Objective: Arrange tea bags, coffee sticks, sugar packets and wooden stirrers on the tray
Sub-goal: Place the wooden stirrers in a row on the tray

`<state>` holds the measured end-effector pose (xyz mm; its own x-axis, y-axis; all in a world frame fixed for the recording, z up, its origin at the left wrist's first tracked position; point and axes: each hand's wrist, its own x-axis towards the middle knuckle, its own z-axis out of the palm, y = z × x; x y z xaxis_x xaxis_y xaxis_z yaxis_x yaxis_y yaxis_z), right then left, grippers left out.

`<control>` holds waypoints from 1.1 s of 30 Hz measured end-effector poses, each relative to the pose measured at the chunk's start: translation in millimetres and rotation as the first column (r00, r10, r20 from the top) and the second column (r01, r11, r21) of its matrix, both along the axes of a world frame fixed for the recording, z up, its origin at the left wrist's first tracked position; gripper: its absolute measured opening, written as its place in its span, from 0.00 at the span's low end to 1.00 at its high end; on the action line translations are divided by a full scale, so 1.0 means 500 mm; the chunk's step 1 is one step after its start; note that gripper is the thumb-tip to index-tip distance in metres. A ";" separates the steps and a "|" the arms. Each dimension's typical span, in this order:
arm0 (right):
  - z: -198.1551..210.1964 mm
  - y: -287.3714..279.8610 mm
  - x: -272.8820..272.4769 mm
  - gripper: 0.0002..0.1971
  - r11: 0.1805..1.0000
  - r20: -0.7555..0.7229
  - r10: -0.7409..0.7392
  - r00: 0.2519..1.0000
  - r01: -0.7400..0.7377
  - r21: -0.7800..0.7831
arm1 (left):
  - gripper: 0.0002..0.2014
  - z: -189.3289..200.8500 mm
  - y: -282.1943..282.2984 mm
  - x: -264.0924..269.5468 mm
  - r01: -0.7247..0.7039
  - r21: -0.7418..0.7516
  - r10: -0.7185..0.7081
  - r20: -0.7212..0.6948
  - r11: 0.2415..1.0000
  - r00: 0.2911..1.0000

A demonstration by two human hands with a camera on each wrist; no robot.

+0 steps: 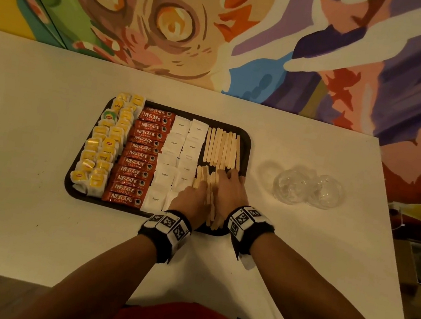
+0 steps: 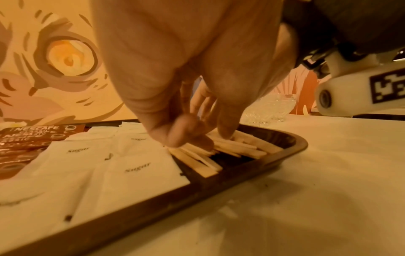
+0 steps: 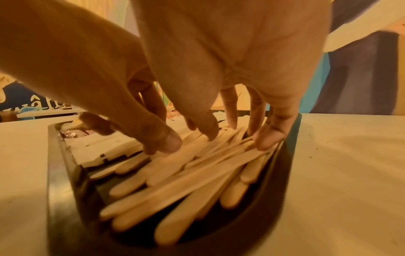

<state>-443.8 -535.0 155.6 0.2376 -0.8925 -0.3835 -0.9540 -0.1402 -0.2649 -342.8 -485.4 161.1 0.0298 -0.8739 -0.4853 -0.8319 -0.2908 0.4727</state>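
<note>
Four kinds of supplies lie in columns on a dark brown tray point(image 1: 246, 140) that sits on a white table point(image 1: 30, 132), below a painted mural wall point(image 1: 170, 16). At the tray's left edge, yellow Lipton tea bags point(image 1: 102, 143) run in two rough columns from the far rim to the near rim. Just beside them, red Nescafe Classic coffee sticks point(image 1: 140, 155) are stacked crosswise in one long column. Next come white sugar packets point(image 1: 177, 151), laid two across and overlapping down the tray. At the right end, a far row of wooden stirrers point(image 1: 222, 147) lies neatly side by side, pointing away from the person, while a near bunch of stirrers point(image 3: 186, 176) lies loosely fanned and overlapping in the near right corner. The left hand point(image 1: 192, 197) hovers over the left part of this bunch, its fingers point(image 2: 181, 133) extended downward with the tips touching the sticks beside the sugar packets; it grips nothing that can be seen. The right hand point(image 1: 229, 189) lies close beside it, fingers point(image 3: 271, 133) spread and fairly straight, tips pressing on the stirrers against the tray's right rim, with no stick clasped. Both wrists wear black bands with white marker blocks point(image 1: 166, 225). To the right of the tray, apart from it, two clear glass bowls point(image 1: 306, 188) stand on the table.
</note>
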 end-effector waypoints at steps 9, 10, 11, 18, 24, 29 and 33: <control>0.000 -0.006 -0.012 0.22 0.998 0.061 -0.068 0.996 0.069 -0.008 | 0.33 -0.016 0.003 0.002 0.155 0.007 -0.155 0.093 0.988 0.984; 0.001 -0.004 -0.015 0.22 0.997 0.069 -0.075 0.995 0.076 -0.008 | 0.31 -0.015 0.003 0.003 0.147 -0.003 -0.146 0.092 0.989 0.985; 0.003 0.000 -0.018 0.21 0.997 0.076 -0.080 0.994 0.081 -0.012 | 0.28 -0.015 0.003 0.005 0.129 -0.007 -0.128 0.083 0.992 0.988; 0.009 0.018 -0.028 0.24 0.999 0.062 -0.031 0.998 0.030 0.024 | 0.24 -0.025 -0.005 0.000 0.122 0.021 -0.123 0.044 0.992 0.991; -0.001 0.031 -0.041 0.24 0.999 0.177 -0.053 0.983 0.051 0.020 | 0.30 -0.036 -0.015 0.012 0.277 -0.067 -0.254 0.238 0.959 0.938; -0.008 0.053 -0.060 0.22 0.998 0.224 0.023 0.974 -0.034 0.044 | 0.32 -0.021 -0.026 0.027 0.319 -0.067 -0.285 0.304 0.945 0.909; -0.015 0.047 -0.062 0.18 0.998 0.254 0.057 0.966 -0.057 -0.008 | 0.29 -0.018 -0.031 0.026 0.382 -0.072 -0.349 0.282 0.921 0.894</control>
